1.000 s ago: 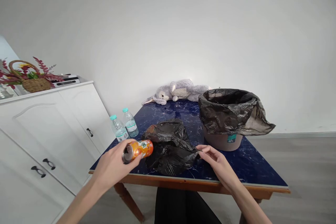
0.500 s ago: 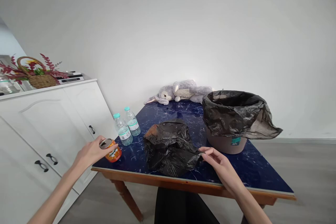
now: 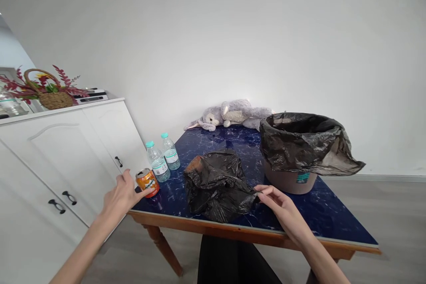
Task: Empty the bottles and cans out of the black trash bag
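An orange soda can (image 3: 148, 182) stands upright on the left side of the blue table, its top opened. My left hand (image 3: 121, 195) is open beside it, fingers apart from the can and the thumb reaching across its lower front; whether the thumb touches it, I cannot tell. Between finger and thumb, my right hand (image 3: 279, 204) pinches the right edge of a crumpled black plastic bag (image 3: 219, 186). That bag lies on the table near the front edge. Just behind the can are a clear plastic bottle (image 3: 158, 164) and another bottle (image 3: 171, 153), both with turquoise caps.
A trash bin (image 3: 288, 182) lined with a black bag (image 3: 299, 146) stands on the right of the table (image 3: 342, 226). A grey plush rabbit (image 3: 229, 114) lies at the back by the wall. To the left, a white cabinet (image 3: 66, 151) carries a flower basket (image 3: 55, 100).
My left hand has let go of the can, its fingers spreading away to the left. The can now stands slightly nearer the bottles. My right hand keeps its pinch on the bag.
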